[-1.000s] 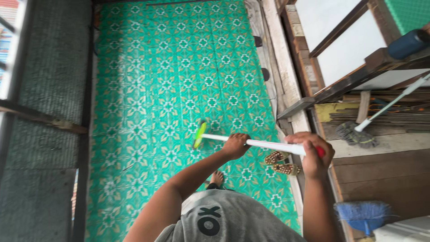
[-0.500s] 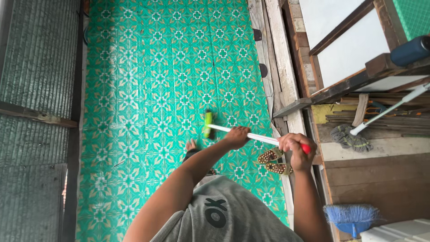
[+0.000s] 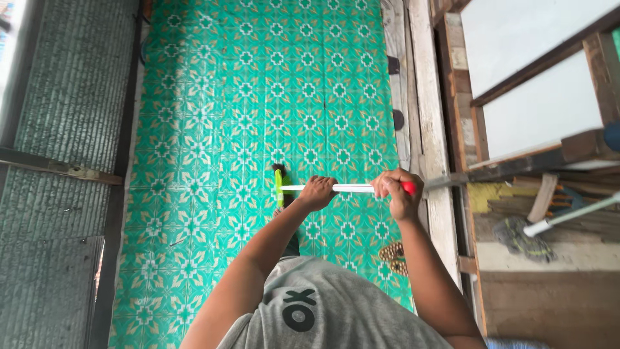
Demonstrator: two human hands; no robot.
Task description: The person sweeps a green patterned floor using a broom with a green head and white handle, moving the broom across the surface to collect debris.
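Observation:
Both my hands grip a long white stick with a red end cap, the handle of a floor tool [image 3: 352, 188]. My left hand [image 3: 316, 192] is closed around the middle of the handle. My right hand [image 3: 397, 190] is closed near the red tip. The tool's green head [image 3: 279, 187] rests on the green patterned floor mat [image 3: 258, 97] just ahead of my foot. I wear a grey shirt.
A corrugated metal wall [image 3: 58, 129] runs along the left. Weathered wooden planks [image 3: 426, 97] edge the mat on the right. A patterned sandal [image 3: 394, 255] lies by my right arm. A mop [image 3: 529, 232] lies on wood at far right, below white panels [image 3: 536, 84].
The view has shifted forward over the mat. The tool's green head has moved left and nearer my foot, and both hands stayed on the handle.

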